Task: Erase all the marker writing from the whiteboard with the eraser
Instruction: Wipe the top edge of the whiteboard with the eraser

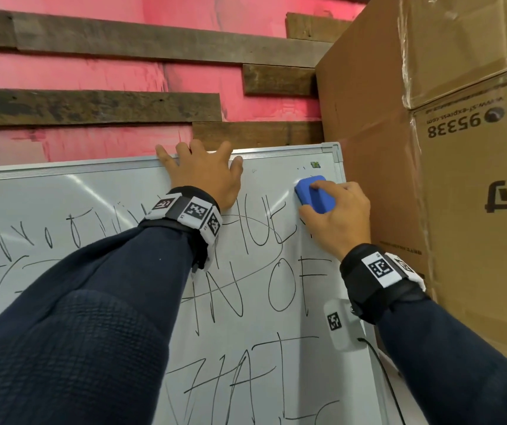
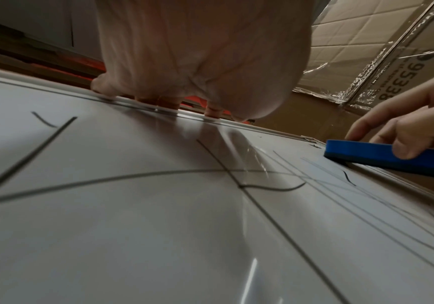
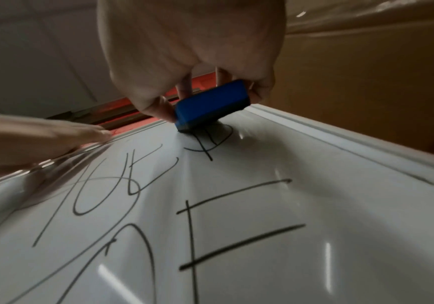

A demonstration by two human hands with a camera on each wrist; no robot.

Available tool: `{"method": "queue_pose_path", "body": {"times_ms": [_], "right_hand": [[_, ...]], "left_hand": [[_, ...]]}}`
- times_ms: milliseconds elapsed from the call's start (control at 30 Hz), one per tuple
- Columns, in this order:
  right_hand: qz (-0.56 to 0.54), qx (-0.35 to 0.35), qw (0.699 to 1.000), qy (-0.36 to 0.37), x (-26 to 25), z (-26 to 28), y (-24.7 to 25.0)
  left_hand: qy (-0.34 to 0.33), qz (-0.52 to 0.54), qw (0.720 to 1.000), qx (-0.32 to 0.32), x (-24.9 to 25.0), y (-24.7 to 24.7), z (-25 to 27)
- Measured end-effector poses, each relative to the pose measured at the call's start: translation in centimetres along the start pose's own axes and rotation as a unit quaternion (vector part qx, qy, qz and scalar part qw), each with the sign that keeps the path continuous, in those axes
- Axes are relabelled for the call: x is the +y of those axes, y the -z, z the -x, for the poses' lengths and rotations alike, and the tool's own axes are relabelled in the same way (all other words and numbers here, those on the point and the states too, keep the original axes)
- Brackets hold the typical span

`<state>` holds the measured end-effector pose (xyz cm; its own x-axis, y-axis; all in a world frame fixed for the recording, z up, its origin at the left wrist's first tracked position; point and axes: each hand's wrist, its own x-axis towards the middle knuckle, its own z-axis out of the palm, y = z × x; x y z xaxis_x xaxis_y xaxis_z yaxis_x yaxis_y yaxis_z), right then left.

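Observation:
A whiteboard (image 1: 99,191) with a silver frame leans against a pink wall and carries black marker writing (image 1: 295,283) over most of its face. My right hand (image 1: 338,216) grips a blue eraser (image 1: 315,194) and presses it flat on the board near the top right corner. In the right wrist view the eraser (image 3: 210,102) sits over a scribble (image 3: 208,144). My left hand (image 1: 203,173) lies on the board's top edge, palm on the surface and fingers hooked over the frame. The left wrist view shows those fingers (image 2: 163,102) on the frame and the eraser (image 2: 381,156) at the right.
Large cardboard boxes (image 1: 448,148) stand right beside the board's right edge. Weathered wooden planks (image 1: 99,105) run across the pink wall above the board. A white tagged device (image 1: 341,326) with a black cable hangs under my right wrist.

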<state>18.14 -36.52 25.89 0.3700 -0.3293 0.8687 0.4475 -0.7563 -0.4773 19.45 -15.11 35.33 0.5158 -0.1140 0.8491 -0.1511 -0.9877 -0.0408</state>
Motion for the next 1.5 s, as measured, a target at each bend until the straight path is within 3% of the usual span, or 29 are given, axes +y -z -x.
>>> {"method": "queue_pose_path", "body": {"times_ms": [200,800,933,1133,1267,1400,1500], "right_hand": [[-0.009,0.009,1.000,0.018,-0.1,-2.2,-0.3],[-0.005,0.008,1.000,0.006,0.5,-0.4,0.3],[-0.007,-0.024,1.000,0.013,-0.1,-0.2,0.4],[-0.016,-0.005,0.999,-0.038,-0.4,0.3,0.0],[-0.006,-0.047,0.999,-0.003,-0.4,1.5,-0.3],[-0.009,-0.008,0.999,-0.039,0.7,1.5,0.2],[-0.004,-0.044,0.999,-0.003,0.7,1.9,0.5]], "left_hand": [[-0.007,-0.006,1.000,-0.002,-0.3,-0.2,0.0],[-0.008,0.000,1.000,0.010,-0.4,-0.6,-0.1],[-0.008,-0.007,1.000,0.010,-0.6,-0.6,-0.1],[-0.046,-0.001,0.999,0.027,-1.8,-0.2,-0.3],[-0.076,0.015,0.996,0.040,-2.8,-0.1,-0.1],[-0.073,0.018,0.996,0.043,-2.6,-0.3,0.1],[-0.071,0.019,0.996,0.050,-2.7,-0.6,0.0]]}}
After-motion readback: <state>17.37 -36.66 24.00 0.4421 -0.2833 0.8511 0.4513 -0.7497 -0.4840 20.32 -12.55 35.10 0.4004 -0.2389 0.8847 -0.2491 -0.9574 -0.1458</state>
